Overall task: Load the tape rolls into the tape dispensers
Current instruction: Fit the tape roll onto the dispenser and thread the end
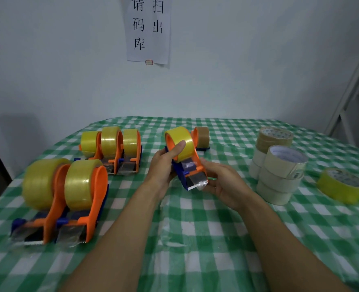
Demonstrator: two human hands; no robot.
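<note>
Checked cloth [195,239] | dispensers [98,182] x7 | held dispenser [179,170]: L grip [164,165] curled on roll [182,138], R grip [223,182] curled on blade end [196,180]

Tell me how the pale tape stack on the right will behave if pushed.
The pale tape stack would probably topple rather than slide, since it stands several rolls high. Its top roll sits tilted, so it would likely slip off first.

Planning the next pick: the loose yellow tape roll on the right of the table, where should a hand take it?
The yellow roll lies flat, hole up, apart from the stack of pale rolls on its left. Come from above: thumb inside the hole, fingers on the outer wall, probably on the near side, which is free.
</note>
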